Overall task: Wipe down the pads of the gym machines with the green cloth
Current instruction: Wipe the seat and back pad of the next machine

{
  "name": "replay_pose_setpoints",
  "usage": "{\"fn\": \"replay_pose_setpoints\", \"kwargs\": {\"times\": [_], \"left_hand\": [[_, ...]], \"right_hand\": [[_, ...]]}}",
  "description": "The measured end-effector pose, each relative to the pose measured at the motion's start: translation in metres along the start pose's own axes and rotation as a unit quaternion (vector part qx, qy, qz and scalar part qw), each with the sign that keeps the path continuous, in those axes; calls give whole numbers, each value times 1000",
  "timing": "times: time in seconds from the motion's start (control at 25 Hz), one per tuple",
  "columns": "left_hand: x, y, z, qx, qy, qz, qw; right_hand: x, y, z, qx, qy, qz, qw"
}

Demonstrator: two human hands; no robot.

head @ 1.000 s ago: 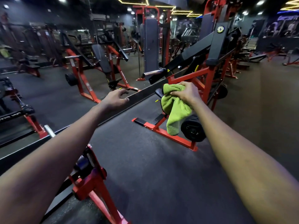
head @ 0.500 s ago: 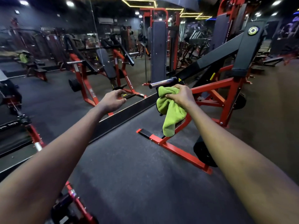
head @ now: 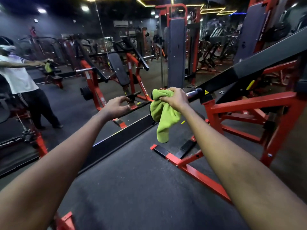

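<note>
1. Dark gym hall with a black rubber floor [head: 132,188], a mirror wall [head: 66,97] along the left and red-framed machines all round
2. Green cloth [head: 163,118] held up in the air by the right hand [head: 176,98], bunched at the top, loose end hanging free, touching no pad
3. Right fingers [head: 163,97] clamped on the gathered top of the cloth, just in front of a chrome bar end [head: 193,93]
4. Left hand [head: 115,107] stretched out just beside the cloth, holding nothing, fingers [head: 122,99] apart and loosely curled
5. Nearest machine [head: 249,105] to the right: red frame low down, long black sloped arm [head: 274,58] above; hard to tell from here whether padded
6. Judged as a moment between wipes: cloth carried, not pressed against anything, probably on the way to this machine
7. No visible sign of pads already wiped: no streaks or damp patches to go by in such dim light, so no fair count of work done
8. Left to do, by the look of it: cloth onto the pads of this machine, then on to the rest, such as the black back pad [head: 118,70] showing in the mirror
</note>
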State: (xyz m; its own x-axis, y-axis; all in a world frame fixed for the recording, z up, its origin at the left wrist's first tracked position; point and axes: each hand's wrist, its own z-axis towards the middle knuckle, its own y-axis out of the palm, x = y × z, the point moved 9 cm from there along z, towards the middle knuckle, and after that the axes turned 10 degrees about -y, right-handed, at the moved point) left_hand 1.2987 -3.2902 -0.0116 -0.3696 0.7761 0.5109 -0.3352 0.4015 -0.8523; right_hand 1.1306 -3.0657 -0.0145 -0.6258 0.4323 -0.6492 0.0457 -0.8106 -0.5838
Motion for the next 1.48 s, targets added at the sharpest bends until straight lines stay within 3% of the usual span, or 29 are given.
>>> {"fn": "replay_pose_setpoints", "kwargs": {"times": [0.44, 0.88, 1.48], "left_hand": [[-35, 38, 280, 2, 62, -17, 998], [-51, 89, 552, -90, 116, -39, 988], [-37, 189, 880, -142, 168, -40, 975]], "right_hand": [[103, 114, 203, 32, 48, -26, 998], [195, 195, 385, 102, 144, -55, 983], [353, 211, 620, 163, 209, -129, 956]]}}
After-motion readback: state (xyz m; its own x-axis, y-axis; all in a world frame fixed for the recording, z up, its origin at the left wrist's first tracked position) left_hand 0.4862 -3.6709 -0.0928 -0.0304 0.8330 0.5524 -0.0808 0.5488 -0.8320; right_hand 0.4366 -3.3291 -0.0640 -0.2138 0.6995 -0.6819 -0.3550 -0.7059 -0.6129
